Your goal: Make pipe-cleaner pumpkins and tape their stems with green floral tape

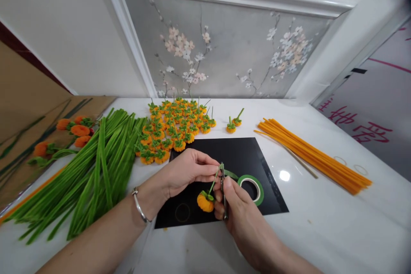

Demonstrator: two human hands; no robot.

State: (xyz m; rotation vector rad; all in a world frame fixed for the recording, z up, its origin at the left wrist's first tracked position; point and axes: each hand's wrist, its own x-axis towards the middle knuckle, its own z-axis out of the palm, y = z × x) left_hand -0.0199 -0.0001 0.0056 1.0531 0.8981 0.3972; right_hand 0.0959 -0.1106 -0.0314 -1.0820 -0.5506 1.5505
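My left hand pinches the upper end of a thin green stem between thumb and fingertips. From that stem hangs an orange pipe-cleaner flower with green leaves, its head tilted downward. My right hand is closed around a pair of small metal scissors, whose tip is up by the stem end at my left fingers. Whether the blades are apart cannot be made out. A strip of green tape runs from near my fingers to a roll of green floral tape, which lies just right of my right hand.
Under my hands lies a black mat on the white table. Many finished orange flowers stand behind it, two more apart. Green pipe cleaners lie left, orange pipe cleaners right. Orange blooms rest far left.
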